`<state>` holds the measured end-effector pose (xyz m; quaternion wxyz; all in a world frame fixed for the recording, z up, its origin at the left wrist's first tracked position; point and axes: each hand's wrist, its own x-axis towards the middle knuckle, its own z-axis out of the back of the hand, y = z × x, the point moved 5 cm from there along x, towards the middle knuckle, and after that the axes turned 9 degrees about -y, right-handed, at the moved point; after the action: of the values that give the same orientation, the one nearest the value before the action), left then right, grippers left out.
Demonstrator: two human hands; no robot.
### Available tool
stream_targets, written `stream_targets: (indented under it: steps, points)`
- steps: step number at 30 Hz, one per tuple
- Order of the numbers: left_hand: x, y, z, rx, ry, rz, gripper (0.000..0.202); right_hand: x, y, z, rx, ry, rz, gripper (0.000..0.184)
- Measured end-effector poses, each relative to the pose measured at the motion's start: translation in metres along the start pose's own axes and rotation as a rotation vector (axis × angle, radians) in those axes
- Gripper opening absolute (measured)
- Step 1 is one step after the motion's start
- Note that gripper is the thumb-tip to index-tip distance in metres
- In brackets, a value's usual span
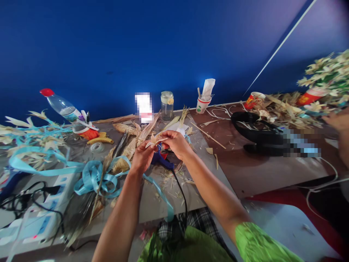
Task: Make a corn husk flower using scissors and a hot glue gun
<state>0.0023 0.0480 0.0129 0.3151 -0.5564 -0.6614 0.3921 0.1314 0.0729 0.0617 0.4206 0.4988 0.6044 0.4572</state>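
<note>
Both my hands meet over the middle of the grey table [209, 174]. My left hand [142, 157] is closed, pinching the base of a small pale flower made of corn husk [155, 141]. My right hand [176, 142] is closed too, its fingertips gripping one petal of that husk flower. Just under the hands lies a blue glue gun [160, 160] with a black cord running toward me.
Light blue ribbon [95, 178] coils at the left beside a white power strip [40, 214]. A plastic bottle [61, 105], a glass jar [167, 105] and a paper cup [203, 105] stand along the blue wall. A black bag [259, 134] and husk scraps lie right; another person's hand [339, 122] shows far right.
</note>
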Motion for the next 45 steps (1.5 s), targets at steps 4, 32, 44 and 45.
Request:
stream_targets:
  steps: [4,32,44,45]
  points:
    - [0.001,0.000,0.001,0.030,0.005,0.000,0.021,0.000,0.001,0.001,-0.007,0.005,0.020,0.014]
    - [-0.002,-0.011,0.013,0.226,-0.371,-0.380,0.014,-0.020,-0.025,-0.023,-0.210,-0.065,0.282,0.030]
    - [-0.006,-0.009,0.011,0.198,-0.392,-0.315,0.015,-0.032,-0.030,-0.035,-0.422,-0.081,0.528,0.042]
    - [-0.006,-0.010,0.011,0.193,-0.400,-0.314,0.016,-0.033,-0.029,-0.036,-0.458,-0.081,0.553,0.043]
